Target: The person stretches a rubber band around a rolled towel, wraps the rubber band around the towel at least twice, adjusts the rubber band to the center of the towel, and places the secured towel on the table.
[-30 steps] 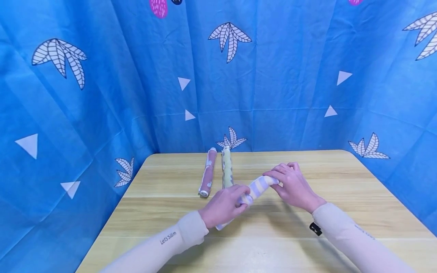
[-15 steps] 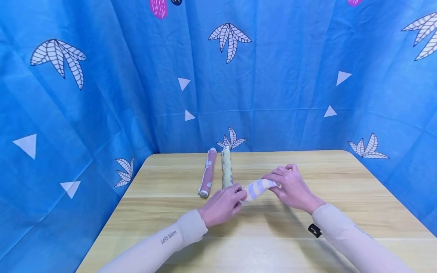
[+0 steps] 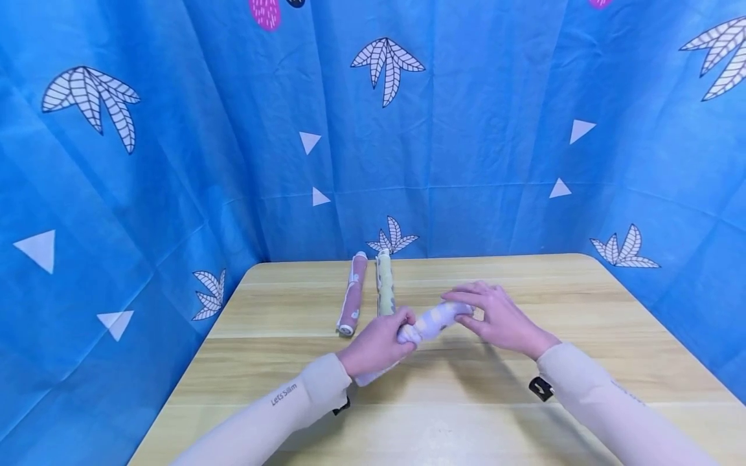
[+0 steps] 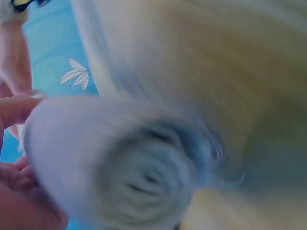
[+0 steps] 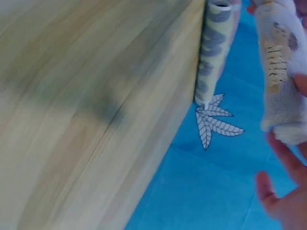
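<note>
A rolled towel [image 3: 432, 322], with pale lavender and cream bands, is held slantwise above the table between both hands. My left hand [image 3: 379, 346] grips it around its nearer part, with the thumb over the top. At the far end my right hand [image 3: 492, 317] holds the tip between thumb and fingers. In the left wrist view the coiled near end of the rolled towel [image 4: 148, 182] faces the camera, blurred. An embroidered animal figure shows on the rolled towel [image 5: 278, 62] in the right wrist view, with the right hand's fingers [image 5: 292, 158] at its end.
A mauve rolled towel [image 3: 353, 294] and a pale green rolled towel [image 3: 386, 285] with grey patches lie side by side on the wooden table [image 3: 280, 310], behind the left hand. A blue patterned curtain [image 3: 495, 129] hangs around the table's back and sides.
The towel between the hands has turned, now showing a different side of its pattern. My left hand has shifted its grip around it, and the right-hand fingers have spread slightly at its far end.
</note>
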The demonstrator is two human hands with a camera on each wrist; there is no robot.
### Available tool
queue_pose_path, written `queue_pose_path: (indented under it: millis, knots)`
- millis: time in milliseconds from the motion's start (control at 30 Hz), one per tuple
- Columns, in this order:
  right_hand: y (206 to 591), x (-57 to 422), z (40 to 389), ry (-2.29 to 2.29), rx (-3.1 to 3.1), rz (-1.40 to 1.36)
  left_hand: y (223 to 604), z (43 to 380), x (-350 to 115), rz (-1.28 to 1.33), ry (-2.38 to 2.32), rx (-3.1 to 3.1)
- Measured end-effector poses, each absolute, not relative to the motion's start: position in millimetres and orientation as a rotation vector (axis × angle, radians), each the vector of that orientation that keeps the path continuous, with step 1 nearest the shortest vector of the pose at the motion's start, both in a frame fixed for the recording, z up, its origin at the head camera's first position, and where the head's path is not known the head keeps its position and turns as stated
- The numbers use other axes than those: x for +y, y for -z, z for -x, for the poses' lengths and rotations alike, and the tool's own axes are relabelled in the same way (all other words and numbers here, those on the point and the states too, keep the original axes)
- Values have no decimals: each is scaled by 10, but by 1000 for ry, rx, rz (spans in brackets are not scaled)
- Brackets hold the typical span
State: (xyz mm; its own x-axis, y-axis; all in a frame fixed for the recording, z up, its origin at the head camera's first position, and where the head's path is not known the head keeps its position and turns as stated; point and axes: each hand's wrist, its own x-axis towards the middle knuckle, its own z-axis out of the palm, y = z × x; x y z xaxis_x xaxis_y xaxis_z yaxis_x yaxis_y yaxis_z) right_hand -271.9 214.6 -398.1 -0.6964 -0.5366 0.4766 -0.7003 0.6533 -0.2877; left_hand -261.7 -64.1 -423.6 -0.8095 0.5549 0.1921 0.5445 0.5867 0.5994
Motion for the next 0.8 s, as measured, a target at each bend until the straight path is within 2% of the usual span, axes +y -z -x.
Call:
queue_pose_path:
  millis: [200,300,633,800]
  knots:
    - [4024,2182,2716,-420,-2373,-1046,4195,2617,-682,-792,-1383,2408]
    - [4049,2170,2731,-367,-2301,-1047,4170,2586,-682,-795,-1430,2317]
    - [4056,2125,2743,-373,-2197,-1008,4157,2523,-695,-1144,-1030,2709]
    - [4039,2073,2737,-359,-2180,-1015,4127,2533,-698,-1213,-905,2767]
